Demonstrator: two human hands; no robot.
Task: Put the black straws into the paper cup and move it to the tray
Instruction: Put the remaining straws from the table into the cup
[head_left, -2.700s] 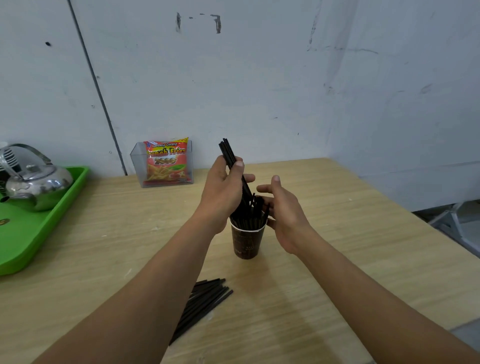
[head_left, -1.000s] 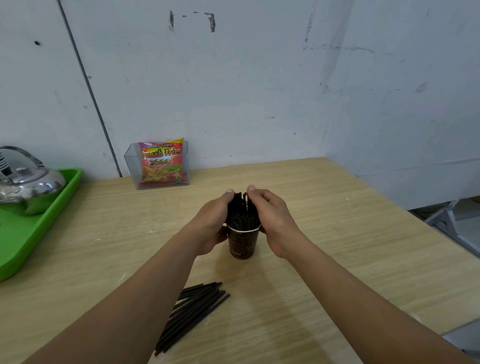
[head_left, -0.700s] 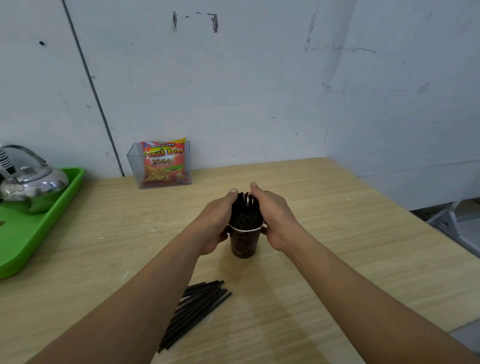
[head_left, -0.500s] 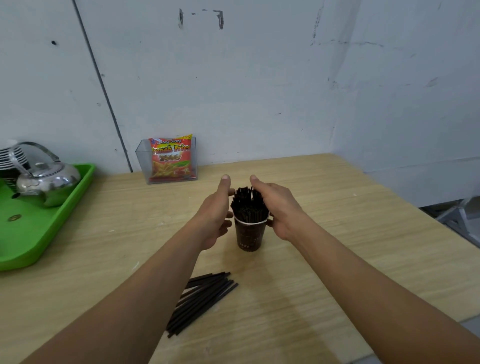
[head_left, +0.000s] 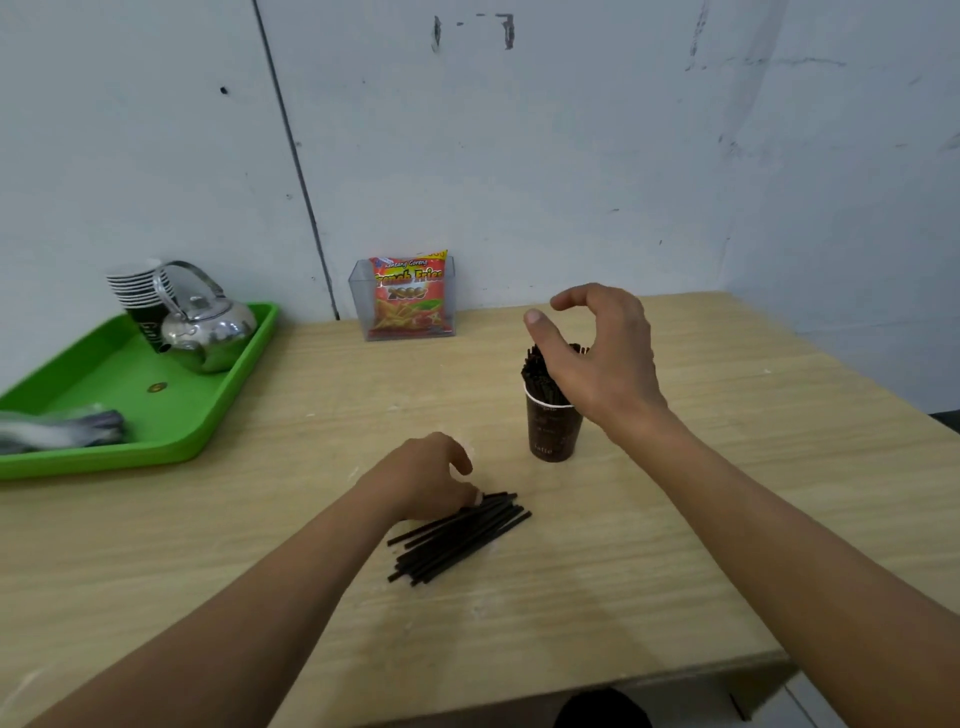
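Observation:
A dark brown paper cup (head_left: 553, 434) stands upright on the wooden table, packed with black straws (head_left: 537, 371) that stick out above its rim. My right hand (head_left: 602, 353) hovers over and just in front of those straws, fingers spread and curved, holding nothing. A loose pile of black straws (head_left: 462, 535) lies flat on the table in front of the cup. My left hand (head_left: 423, 478) is down at the pile's far end, curled fingertips touching the straw ends; none are lifted. The green tray (head_left: 244, 374) sits at the left.
On the tray stand a steel kettle (head_left: 208, 332), a stack of paper cups (head_left: 137, 291) and a grey blurred bundle (head_left: 57, 431). A clear holder with a red snack packet (head_left: 410, 299) is against the back wall. The table's front edge (head_left: 649, 675) is close.
Both hands have let go of the cup and its straws. My left hand dropped down to the loose pile on the table; my right hand lifted above the cup. The view swung left.

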